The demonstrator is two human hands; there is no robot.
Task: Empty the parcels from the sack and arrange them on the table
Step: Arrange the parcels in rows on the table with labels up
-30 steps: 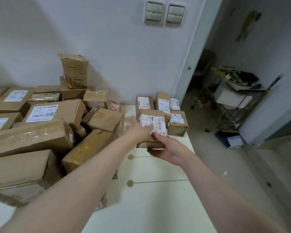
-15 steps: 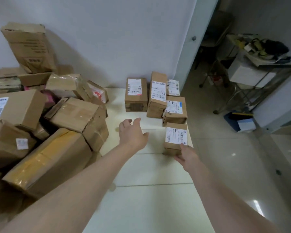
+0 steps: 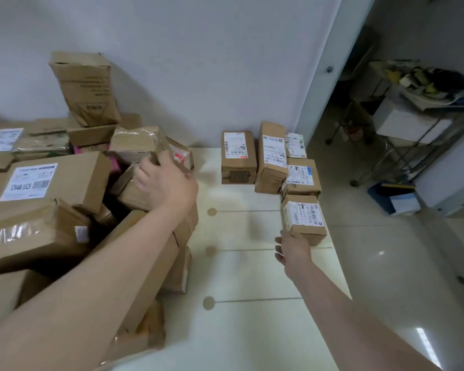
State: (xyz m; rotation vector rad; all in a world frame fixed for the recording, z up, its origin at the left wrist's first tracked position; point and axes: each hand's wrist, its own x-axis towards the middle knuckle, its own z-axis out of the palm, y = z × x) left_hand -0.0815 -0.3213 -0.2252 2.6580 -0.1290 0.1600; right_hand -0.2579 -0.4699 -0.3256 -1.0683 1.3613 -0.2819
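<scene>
Small parcel (image 3: 303, 218) lies flat, label up, long axis roughly 12-to-6, at the 3 o'clock edge of the table (image 3: 239, 277), nearest in the row of parcels (image 3: 271, 159). Right hand (image 3: 292, 249) at its 6 o'clock end, fingers loose, touching it, not wrapped round. Left hand (image 3: 166, 183) at 9 o'clock, fingers curled over a pile box (image 3: 130, 194); cannot tell if it grips.

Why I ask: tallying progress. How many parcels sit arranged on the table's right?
5: back-left parcel, taller parcel beside it, small parcel against the wall, edge parcel before that, nearest parcel by the right hand. None seems hidden.
</scene>
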